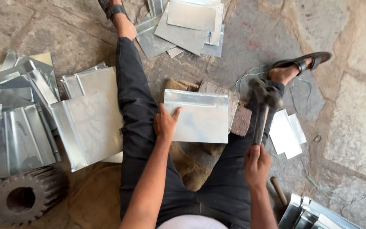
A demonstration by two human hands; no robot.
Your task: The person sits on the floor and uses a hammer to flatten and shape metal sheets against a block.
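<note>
My left hand (165, 122) presses on the left edge of a flat sheet-metal piece (200, 116) with a folded top rim. The sheet rests on a stone block (239, 116) between my legs. A hammer (262, 107) is gripped by its wooden handle in my right hand (257, 163), its dark head raised just right of the sheet and blurred by motion. I sit on the stone floor in dark trousers, sandals on both feet.
A stack of folded metal sheets (87, 121) lies to my left, with more ribbed sheets (15, 123) beyond. Flat sheets (187, 25) are piled ahead. A large gear wheel (22, 197) sits bottom left. Small sheets (286, 133) and wire (301, 97) lie right; more metal pieces (314, 214) bottom right.
</note>
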